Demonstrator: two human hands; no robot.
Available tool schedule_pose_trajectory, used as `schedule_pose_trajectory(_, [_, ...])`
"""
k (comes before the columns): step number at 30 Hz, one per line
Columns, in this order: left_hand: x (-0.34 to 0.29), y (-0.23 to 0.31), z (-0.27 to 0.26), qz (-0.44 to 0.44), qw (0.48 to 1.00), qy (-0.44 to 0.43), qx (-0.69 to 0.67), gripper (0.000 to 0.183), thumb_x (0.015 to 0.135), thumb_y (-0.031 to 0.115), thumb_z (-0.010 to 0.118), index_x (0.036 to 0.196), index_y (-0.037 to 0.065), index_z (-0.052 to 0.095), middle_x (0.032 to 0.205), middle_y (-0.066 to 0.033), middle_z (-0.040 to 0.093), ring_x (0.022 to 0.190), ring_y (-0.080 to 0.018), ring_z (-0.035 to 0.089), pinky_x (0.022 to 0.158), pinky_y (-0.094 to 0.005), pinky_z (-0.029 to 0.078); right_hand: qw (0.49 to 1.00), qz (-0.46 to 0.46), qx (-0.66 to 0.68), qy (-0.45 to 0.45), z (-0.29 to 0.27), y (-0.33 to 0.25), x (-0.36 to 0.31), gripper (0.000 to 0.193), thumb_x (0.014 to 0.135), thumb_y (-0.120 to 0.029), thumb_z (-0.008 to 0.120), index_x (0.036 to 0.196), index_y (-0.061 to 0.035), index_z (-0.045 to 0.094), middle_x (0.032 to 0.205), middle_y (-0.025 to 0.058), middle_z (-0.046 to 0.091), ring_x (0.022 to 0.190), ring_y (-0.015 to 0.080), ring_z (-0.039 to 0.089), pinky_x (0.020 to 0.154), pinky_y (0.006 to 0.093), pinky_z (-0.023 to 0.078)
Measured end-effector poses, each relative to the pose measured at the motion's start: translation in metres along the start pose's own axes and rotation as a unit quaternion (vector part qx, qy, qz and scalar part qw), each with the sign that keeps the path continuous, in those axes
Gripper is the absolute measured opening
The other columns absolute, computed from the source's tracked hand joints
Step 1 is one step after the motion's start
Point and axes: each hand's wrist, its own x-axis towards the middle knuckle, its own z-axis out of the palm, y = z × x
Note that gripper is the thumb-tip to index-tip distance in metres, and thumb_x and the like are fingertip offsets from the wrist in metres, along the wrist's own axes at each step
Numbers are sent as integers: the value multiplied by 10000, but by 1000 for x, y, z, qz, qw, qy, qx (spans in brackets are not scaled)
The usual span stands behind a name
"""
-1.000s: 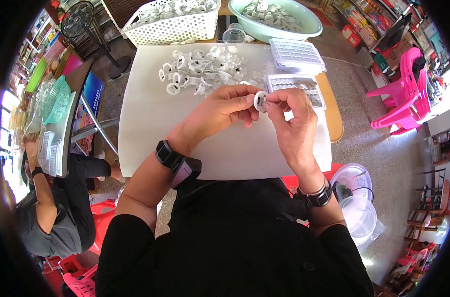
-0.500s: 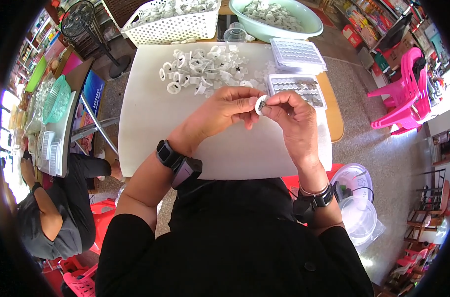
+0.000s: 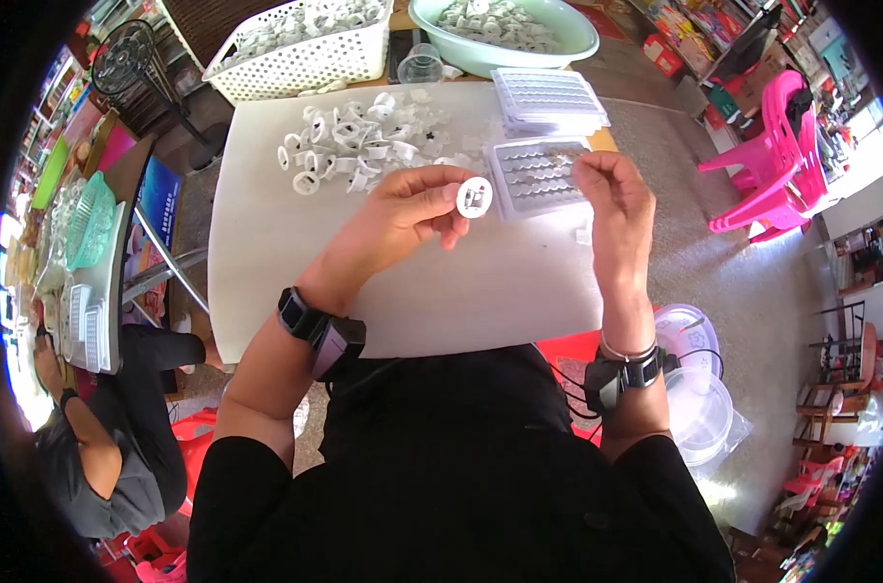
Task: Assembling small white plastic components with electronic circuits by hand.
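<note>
Between the thumb and fingers of my left hand (image 3: 403,214) is a small round white plastic part (image 3: 475,198), its face turned up and a dark metal-looking bit at its centre. My right hand (image 3: 618,209) is apart from it, thumb and fingers pinched together at the right edge of a white ridged tray (image 3: 505,187). Whatever those fingertips hold, if anything, is too small to make out. Small brownish-grey pieces lie in the tray's rows. Left of the tray, a loose heap of similar white plastic parts (image 3: 349,141) covers the far part of the white tabletop (image 3: 403,301).
Behind the heap stand a white perforated basket (image 3: 310,76) and a pale green basin (image 3: 505,60), both full of white parts. A clear cup (image 3: 420,64) sits between them. Stacked ridged trays (image 3: 548,97) lie at the far right. Another person (image 3: 121,418) sits at the left.
My right hand has left the white part and moved right to the tray's edge. My left hand keeps the part, now turned face up. The whole view has shifted slightly.
</note>
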Motion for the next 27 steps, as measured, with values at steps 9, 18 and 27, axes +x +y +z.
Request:
schedule_pose_trajectory(9, [3,0,2,-13,999,-20,32,328,941,187,557,1183,-34,572,937,-80,630,743,-126,573,595,-261,454,873,-212,-436,62,-18,34,8,82,793,-107,647,850,-86,702,846,51,604,874,270,545,799,394,405])
schedule_pose_trajectory(18, [1,5,8,-22,999,-16,29,317,968,198,530,1190,-23,576,902,-40,622,751,-102,575,654,-260,472,942,-144,-299,53,-7,16,1,98,783,-54,672,881,-52,681,786,74,640,734,218,591,706,343,467])
schedule_pose_trajectory(27, [3,1,0,-15,999,-34,-14,317,971,197,533,1215,-4,558,950,-31,609,833,-118,582,722,-270,486,970,-192,-147,-1,54,-20,-33,129,757,-6,714,864,-47,654,793,53,637,731,193,584,682,310,475])
